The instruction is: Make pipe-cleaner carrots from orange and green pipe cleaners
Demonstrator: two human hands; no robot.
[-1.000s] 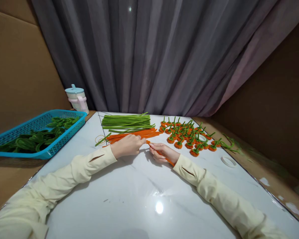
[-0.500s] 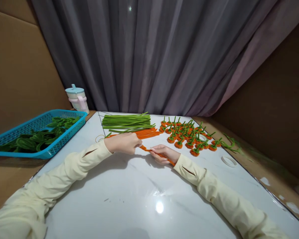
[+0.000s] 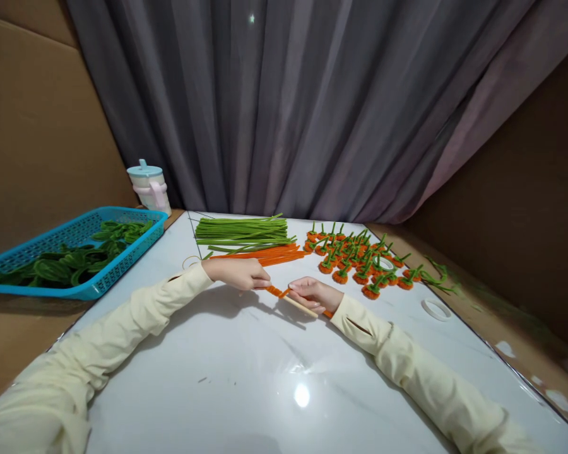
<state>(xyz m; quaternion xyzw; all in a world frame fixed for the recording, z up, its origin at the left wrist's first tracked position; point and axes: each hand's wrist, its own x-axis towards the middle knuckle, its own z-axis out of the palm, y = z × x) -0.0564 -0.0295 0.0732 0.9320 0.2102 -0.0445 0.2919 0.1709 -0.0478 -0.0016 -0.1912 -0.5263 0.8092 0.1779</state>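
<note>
My left hand (image 3: 236, 273) is closed in a pinch on a thin pale stick (image 3: 301, 307) that has an orange pipe cleaner (image 3: 276, 291) coiled round it. The stick's bare end points down to the right, just under my right fingers. My right hand (image 3: 316, 294) pinches the free length of the same pipe cleaner, whose tail shows by the wrist. Just behind my hands lie loose orange pipe cleaners (image 3: 277, 255) and a bundle of green pipe cleaners (image 3: 241, 231).
Several small orange pieces with green stems (image 3: 341, 275) stand at the back right, near a white ring (image 3: 436, 309). On the left sit a blue basket (image 3: 101, 277) of green looped pieces and a lidded cup (image 3: 150, 189). A grey curtain (image 3: 265, 113) hangs behind the white table (image 3: 208, 391).
The pale stick's bare end has come into view below my right hand. My left hand has turned from a fist-like grip to straighter fingers. Both hands still hold the orange pipe cleaner work.
</note>
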